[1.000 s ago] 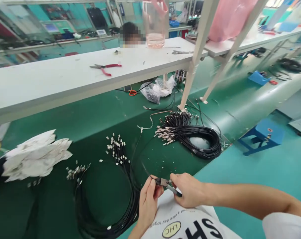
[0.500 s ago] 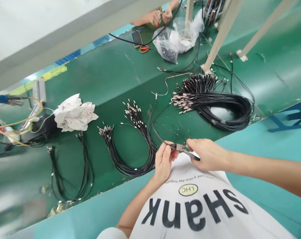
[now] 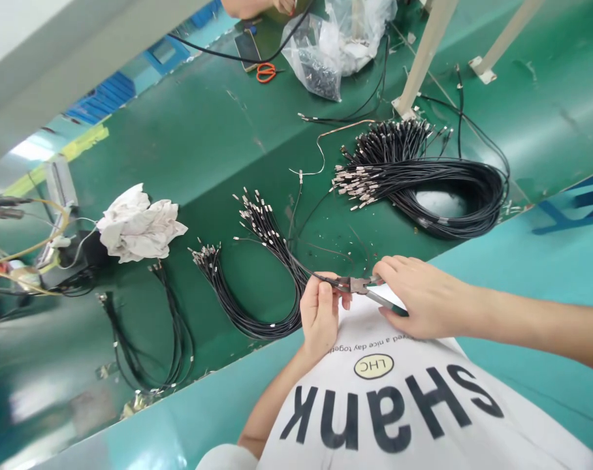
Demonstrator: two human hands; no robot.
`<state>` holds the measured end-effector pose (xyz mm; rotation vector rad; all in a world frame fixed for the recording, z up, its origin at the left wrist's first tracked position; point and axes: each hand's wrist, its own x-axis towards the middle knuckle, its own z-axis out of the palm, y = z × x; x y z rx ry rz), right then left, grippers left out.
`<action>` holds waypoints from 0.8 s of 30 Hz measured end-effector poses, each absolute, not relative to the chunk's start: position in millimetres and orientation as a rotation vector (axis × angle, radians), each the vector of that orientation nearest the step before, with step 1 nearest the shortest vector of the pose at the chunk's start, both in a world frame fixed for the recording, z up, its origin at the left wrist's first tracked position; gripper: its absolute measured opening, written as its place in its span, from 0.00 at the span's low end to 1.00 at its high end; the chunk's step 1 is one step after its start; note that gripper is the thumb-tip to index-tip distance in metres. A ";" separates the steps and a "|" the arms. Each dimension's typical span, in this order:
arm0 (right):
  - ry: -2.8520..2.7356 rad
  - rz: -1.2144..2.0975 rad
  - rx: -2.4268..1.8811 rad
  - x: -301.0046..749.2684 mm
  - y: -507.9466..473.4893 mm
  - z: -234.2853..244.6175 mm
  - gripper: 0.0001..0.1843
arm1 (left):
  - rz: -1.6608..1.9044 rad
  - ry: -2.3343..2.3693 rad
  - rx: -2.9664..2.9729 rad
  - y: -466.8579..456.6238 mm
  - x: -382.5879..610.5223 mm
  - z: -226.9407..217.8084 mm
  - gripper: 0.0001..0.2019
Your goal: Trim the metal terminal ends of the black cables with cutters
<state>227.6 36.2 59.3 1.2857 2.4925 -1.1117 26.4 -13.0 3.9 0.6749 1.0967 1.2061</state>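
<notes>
My left hand [image 3: 320, 313] is closed in a pinch on a thin black cable [image 3: 320, 279] at the table's near edge. My right hand [image 3: 416, 297] is wrapped round the handles of small pliers [image 3: 358, 285], whose jaws meet the cable at my left fingertips. Just left of my hands lies a looped bundle of black cables with metal ends [image 3: 262, 261]. A bigger coil of the same cables [image 3: 424, 183] lies to the upper right.
A crumpled white cloth [image 3: 137, 222] lies at the left, with a third cable bundle [image 3: 154, 326] below it. At the back are orange scissors [image 3: 266, 70], a phone [image 3: 246, 47], a plastic bag [image 3: 336, 39] and another person's hands [image 3: 257, 5]. White frame legs [image 3: 424, 59] stand on the green table [image 3: 203, 143].
The camera has tilted down from the shelf and far benches to the table. My hands have stayed together on the cable and pliers, shifting slightly up in view.
</notes>
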 end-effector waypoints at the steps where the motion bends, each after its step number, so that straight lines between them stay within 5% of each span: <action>1: 2.492 -1.129 1.286 227.7 35.7 59.2 0.11 | 1.198 1.101 0.690 -13.0 26.0 3.6 0.13; 24: 2.328 -1.217 1.178 223.9 40.5 57.4 0.07 | 1.145 1.132 0.719 -13.5 26.2 -0.5 0.15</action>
